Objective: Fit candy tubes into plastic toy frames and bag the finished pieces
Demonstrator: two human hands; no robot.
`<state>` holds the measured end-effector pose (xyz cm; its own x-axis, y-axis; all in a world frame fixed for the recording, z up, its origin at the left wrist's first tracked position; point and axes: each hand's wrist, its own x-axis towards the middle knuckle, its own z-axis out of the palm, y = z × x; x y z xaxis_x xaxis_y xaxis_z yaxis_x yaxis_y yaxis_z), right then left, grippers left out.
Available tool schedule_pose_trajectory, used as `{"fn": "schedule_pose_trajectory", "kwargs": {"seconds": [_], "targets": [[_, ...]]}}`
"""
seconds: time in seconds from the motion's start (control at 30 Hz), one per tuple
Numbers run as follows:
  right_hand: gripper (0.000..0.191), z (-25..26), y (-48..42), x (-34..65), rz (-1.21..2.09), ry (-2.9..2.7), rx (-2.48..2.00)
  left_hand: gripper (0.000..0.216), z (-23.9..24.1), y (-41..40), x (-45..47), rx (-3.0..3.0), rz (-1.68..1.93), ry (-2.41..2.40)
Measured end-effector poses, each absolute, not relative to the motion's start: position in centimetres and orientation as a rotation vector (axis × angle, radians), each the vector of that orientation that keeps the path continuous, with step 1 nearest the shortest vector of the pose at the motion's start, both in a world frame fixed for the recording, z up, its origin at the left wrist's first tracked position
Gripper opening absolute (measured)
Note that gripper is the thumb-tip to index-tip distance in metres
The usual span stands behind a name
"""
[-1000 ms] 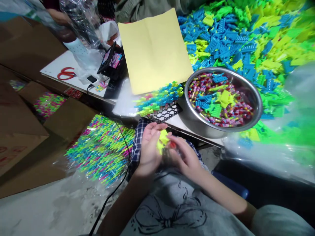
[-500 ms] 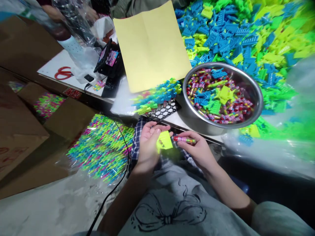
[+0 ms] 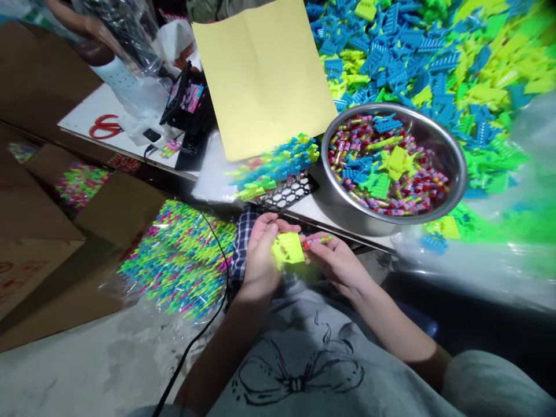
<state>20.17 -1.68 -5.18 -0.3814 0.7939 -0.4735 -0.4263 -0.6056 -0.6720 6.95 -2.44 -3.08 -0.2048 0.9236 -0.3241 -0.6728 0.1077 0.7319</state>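
Observation:
Over my lap, my left hand (image 3: pixel 262 255) pinches a flat yellow plastic piece (image 3: pixel 290 248) with cut-out shapes. From the right, my right hand (image 3: pixel 339 260) grips a small candy-filled tube (image 3: pixel 316 241) with a red end and pink wrapper. The tube's red end meets the yellow piece's right edge; whether it is inside cannot be made out. Beyond my hands, a steel bowl (image 3: pixel 458 174) holds many such tubes with blue, yellow and green plastic pieces on top. Left of the bowl, a black honeycomb rack (image 3: pixel 289 196) bears rows of tubes topped with coloured pieces.
Loose blue, yellow and green pieces (image 3: pixel 403 63) heap behind the bowl. A yellow card (image 3: pixel 264 81) stands behind the rack. Red scissors (image 3: pixel 105 127) lie at the table's left. Below are a bag of colourful sticks (image 3: pixel 182 260), cartons (image 3: pixel 35 231) and a black cable (image 3: pixel 191 344). Another person's arm (image 3: pixel 89 26) shows top left.
My right hand has moved left, bringing the tube's red end up against the yellow piece. The tube now tilts upward to the right. My left hand keeps its hold.

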Motion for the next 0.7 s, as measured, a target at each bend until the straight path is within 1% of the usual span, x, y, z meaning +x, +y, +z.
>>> {"fn": "schedule_pose_trajectory", "kwargs": {"seconds": [0.1, 0.23, 0.37, 0.53, 0.63, 0.7], "targets": [[0.018, -5.5, -1.6, 20.1, 2.068, -0.574, -0.993, 0.012, -3.4, -2.4, 6.8, 0.328, 1.473, 0.972], [0.02, -5.5, -1.7, 19.9, 2.082, -0.536, -0.997, 0.011, -3.6, -2.3, 6.7, 0.342, 1.481, 0.961], [0.022, -5.2, -1.9, 19.6, 2.12, -0.509, -0.981, 0.01, -3.3, -2.4, 7.0, 0.501, 1.547, 0.973], [0.023, -4.3, -2.1, 19.2, 2.149, -0.407, -0.943, 0.03, -2.9, -3.3, 7.3, 0.931, 1.583, 0.921], [0.02, -4.2, -2.1, 19.1, 2.032, -0.424, -0.924, 0.038, -3.3, -3.8, 7.3, 1.122, 1.536, 0.885], [0.018, -4.3, -2.2, 19.1, 1.887, -0.551, -0.912, 0.048, -3.6, -4.0, 7.3, 1.055, 1.638, 0.988]]}}
